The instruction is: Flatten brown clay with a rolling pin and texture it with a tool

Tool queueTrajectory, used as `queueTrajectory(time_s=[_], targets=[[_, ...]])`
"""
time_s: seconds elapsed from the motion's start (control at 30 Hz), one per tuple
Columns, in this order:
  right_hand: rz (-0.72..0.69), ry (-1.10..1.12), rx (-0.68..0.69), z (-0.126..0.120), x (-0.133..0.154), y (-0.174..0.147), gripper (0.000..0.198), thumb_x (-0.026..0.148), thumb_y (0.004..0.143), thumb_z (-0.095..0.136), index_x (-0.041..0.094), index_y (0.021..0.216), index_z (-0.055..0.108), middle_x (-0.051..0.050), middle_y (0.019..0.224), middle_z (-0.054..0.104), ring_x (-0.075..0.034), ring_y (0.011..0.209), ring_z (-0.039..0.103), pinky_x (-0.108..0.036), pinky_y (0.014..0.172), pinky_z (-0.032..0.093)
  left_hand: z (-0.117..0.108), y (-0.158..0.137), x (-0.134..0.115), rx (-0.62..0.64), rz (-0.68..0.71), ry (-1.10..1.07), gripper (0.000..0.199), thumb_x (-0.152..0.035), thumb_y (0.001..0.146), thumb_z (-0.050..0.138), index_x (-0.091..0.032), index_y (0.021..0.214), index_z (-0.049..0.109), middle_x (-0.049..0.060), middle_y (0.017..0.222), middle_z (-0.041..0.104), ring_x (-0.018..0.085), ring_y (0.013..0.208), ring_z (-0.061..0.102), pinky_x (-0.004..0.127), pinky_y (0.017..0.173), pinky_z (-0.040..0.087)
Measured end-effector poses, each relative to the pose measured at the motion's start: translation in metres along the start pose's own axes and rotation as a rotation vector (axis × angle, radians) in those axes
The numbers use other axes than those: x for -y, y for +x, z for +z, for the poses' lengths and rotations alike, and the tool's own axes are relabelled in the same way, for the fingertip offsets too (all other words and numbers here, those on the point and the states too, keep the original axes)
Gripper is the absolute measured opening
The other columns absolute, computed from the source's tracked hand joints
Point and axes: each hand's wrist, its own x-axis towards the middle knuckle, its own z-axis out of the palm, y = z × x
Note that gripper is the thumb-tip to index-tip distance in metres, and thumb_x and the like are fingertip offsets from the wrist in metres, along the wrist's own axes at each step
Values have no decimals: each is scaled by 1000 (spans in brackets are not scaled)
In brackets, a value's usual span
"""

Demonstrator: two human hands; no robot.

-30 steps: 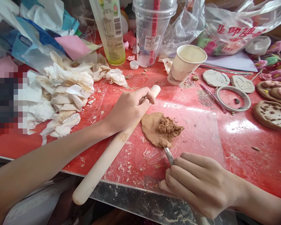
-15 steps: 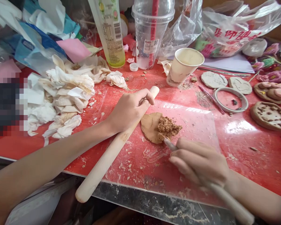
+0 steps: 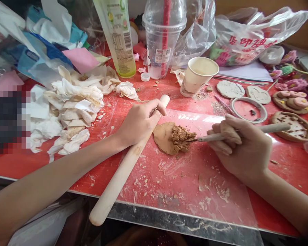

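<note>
My left hand (image 3: 141,121) is closed around the upper part of a wooden rolling pin (image 3: 118,181), which lies slantwise with its lower end past the table's front edge. Just right of the pin is a flat piece of brown clay (image 3: 163,137), with crumbly clay (image 3: 182,138) heaped over its right half. My right hand (image 3: 242,147) grips a thin-handled clay tool (image 3: 269,128), its handle pointing off to the right. The tool's tip touches the right side of the crumbly heap. A clear plastic sheet (image 3: 207,191) lies under the clay.
Crumpled tissues (image 3: 74,102) are piled at left. A bottle (image 3: 122,44), a plastic cup (image 3: 163,44) and a paper cup (image 3: 199,77) stand at the back. On the right sit a ring (image 3: 264,109), clay discs (image 3: 229,89) and a decorated clay piece (image 3: 292,126).
My right hand has moved up and right, turning the tool from a steep slant to nearly level. Its tip has shifted from the heap's lower front to its right side.
</note>
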Motion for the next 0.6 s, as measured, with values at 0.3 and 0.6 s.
queueTrajectory(time_s=[0.3, 0.6], targets=[[-364, -506, 523, -20, 12, -9, 39, 18, 94, 36, 19, 56, 35, 4, 49, 30, -8, 44, 29, -27, 45, 26, -1, 0, 0, 3, 1, -12, 18, -10, 80, 45, -18, 79, 61, -5, 58, 51, 7, 50, 40, 23, 51, 31], [-739, -946, 718, -8, 0, -16, 27, 24, 96, 36, 18, 72, 47, 1, 59, 37, -12, 55, 32, -28, 49, 26, -1, 0, -1, 3, -4, 1, 17, -10, 80, 45, -18, 79, 60, -5, 56, 48, 7, 47, 36, 23, 49, 29]])
